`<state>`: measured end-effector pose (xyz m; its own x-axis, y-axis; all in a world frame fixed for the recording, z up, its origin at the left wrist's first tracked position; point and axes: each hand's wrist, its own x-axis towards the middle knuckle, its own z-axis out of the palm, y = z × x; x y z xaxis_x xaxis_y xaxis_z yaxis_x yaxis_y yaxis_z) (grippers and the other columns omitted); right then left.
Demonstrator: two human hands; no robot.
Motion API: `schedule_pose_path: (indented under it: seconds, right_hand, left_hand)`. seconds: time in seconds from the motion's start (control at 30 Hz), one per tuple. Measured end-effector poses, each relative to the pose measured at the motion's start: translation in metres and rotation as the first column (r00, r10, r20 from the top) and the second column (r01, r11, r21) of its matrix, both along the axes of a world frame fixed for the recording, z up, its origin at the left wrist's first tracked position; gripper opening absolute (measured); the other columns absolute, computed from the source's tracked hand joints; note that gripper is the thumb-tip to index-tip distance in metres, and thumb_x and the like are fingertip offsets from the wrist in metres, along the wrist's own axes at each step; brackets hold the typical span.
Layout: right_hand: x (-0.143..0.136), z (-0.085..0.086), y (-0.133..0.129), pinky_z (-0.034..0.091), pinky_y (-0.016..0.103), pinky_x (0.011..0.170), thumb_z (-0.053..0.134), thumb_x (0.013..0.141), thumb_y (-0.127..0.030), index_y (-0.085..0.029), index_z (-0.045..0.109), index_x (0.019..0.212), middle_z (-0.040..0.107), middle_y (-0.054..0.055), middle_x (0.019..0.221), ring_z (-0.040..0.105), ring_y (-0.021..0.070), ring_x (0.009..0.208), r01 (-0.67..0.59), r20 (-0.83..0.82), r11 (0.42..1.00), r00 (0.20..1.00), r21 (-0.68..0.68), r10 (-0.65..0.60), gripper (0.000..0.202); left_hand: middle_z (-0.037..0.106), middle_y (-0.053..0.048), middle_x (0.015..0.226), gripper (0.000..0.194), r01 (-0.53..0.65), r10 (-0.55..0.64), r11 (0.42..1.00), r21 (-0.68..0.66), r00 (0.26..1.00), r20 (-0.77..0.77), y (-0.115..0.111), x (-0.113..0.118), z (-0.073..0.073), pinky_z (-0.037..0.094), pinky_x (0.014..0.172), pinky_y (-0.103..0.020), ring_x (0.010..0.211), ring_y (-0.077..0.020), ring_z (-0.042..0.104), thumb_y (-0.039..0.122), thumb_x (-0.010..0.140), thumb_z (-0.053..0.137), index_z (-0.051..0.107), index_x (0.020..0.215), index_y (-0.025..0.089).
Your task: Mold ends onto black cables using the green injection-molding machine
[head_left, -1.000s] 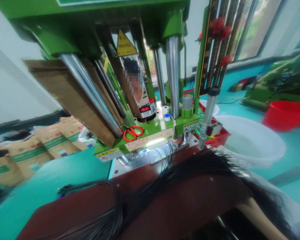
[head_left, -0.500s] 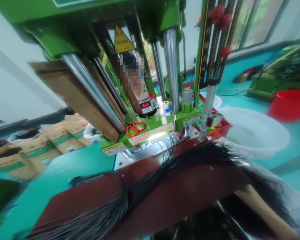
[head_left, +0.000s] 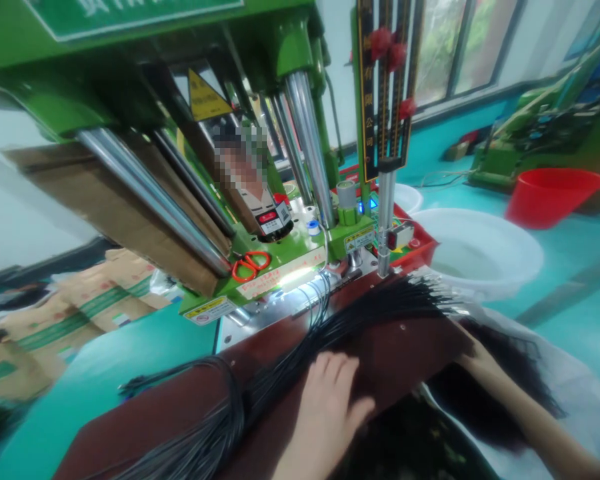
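A long bundle of black cables (head_left: 370,315) lies across the brown board (head_left: 380,363), its pale, bare-looking ends fanned out at the right. My left hand (head_left: 327,403) is over the board at the near edge of the bundle, palm down, fingers stretched out and thumb apart; whether it touches the cables I cannot tell. At the board's right edge, just below the cable ends, is my right hand (head_left: 474,355). Its fingers are blurred and partly hidden, so its grip does not show. More black cables (head_left: 195,427) loop over the board's left part.
Behind the board stands a green press (head_left: 290,257) with steel columns; orange-handled scissors (head_left: 251,266) lie on it. A pale sack (head_left: 575,413) with dark strands is at the right. Beyond are a white tub (head_left: 505,250) and a red bucket (head_left: 550,200). Paper sacks (head_left: 100,297) stand left.
My left hand has come into view over the board beside the cables. My right hand has shifted up toward the cable ends. The view has turned slightly to the right.
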<state>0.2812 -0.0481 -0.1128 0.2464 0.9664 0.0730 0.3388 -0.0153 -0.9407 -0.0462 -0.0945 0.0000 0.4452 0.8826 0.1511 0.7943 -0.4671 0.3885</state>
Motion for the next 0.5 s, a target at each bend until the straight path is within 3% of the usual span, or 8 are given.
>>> schedule_pose_path:
  seconds: [0.1,0.2,0.37,0.5]
  right_hand:
    - [-0.002,0.022,-0.002,0.039,0.041,0.093,0.062,0.055,-0.043,-0.019,0.059,0.102,0.061,0.012,0.107,0.05,0.0345,0.107,0.04,-0.119,0.999,0.992,-0.003,-0.04,0.052]
    - [0.001,0.039,-0.012,0.04,0.044,0.091,0.061,0.058,-0.042,-0.02,0.058,0.099,0.064,0.01,0.098,0.056,0.0326,0.099,0.128,-0.146,0.99,0.98,-0.055,-0.135,0.047]
    - [0.016,0.042,-0.029,0.047,0.041,0.084,0.06,0.059,-0.037,-0.02,0.057,0.098,0.064,0.008,0.09,0.061,0.0278,0.082,0.194,-0.215,0.979,0.955,-0.065,-0.204,0.043]
    - [0.023,0.041,-0.031,0.049,0.04,0.077,0.058,0.06,-0.039,-0.019,0.056,0.098,0.064,0.006,0.086,0.063,0.0263,0.074,0.218,-0.177,0.975,0.958,-0.051,-0.224,0.043]
  left_hand:
    - [0.05,-0.015,0.114,0.054,-0.025,0.067,0.972,0.233,0.982,-0.175,0.055,0.038,0.005,0.041,0.085,-0.045,0.102,-0.0276,0.046,0.036,0.077,0.055,0.041,0.125,0.014]
    - [0.052,-0.013,0.102,0.051,-0.001,0.114,0.946,0.326,0.937,-0.33,0.087,0.058,0.001,0.043,0.078,-0.042,0.093,-0.0268,0.049,0.034,0.077,0.055,0.043,0.121,0.012]
    - [0.054,-0.008,0.091,0.02,0.135,-0.018,0.961,0.24,0.901,-0.433,0.104,0.058,0.006,0.045,0.068,-0.031,0.084,-0.0213,0.053,0.025,0.079,0.055,0.054,0.095,0.014]
    - [0.058,-0.005,0.086,0.014,0.125,-0.099,0.986,0.111,0.972,-0.214,0.112,0.048,0.023,0.044,0.073,-0.027,0.081,-0.0157,0.056,0.021,0.085,0.043,0.056,0.089,0.016]
